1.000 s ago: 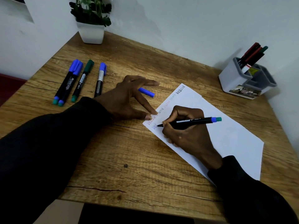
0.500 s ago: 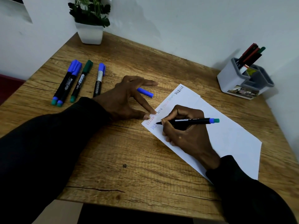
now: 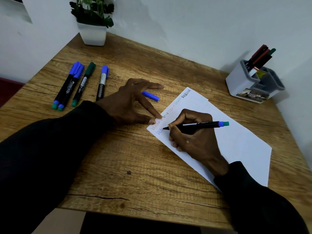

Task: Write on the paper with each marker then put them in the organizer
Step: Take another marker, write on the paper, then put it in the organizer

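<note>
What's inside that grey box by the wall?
The organizer holds several markers, red and green ones, leaning in its back compartment. Its walls hide the other compartments' bottoms.

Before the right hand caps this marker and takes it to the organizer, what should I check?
1. Word finished: not ok; the marker tip sits after only a few blue letters on the paper.
2. Paper steadied: ok; left hand fingertips press its corner.
3. Grip: ok; right hand holds the marker.
4. Cap reachable: ok; blue cap lies on the table beside the left hand.
5. Room in organizer: cannot tell; its tall compartment holds several markers.
6. Others done: not ok; four capped markers lie on the table.
</note>
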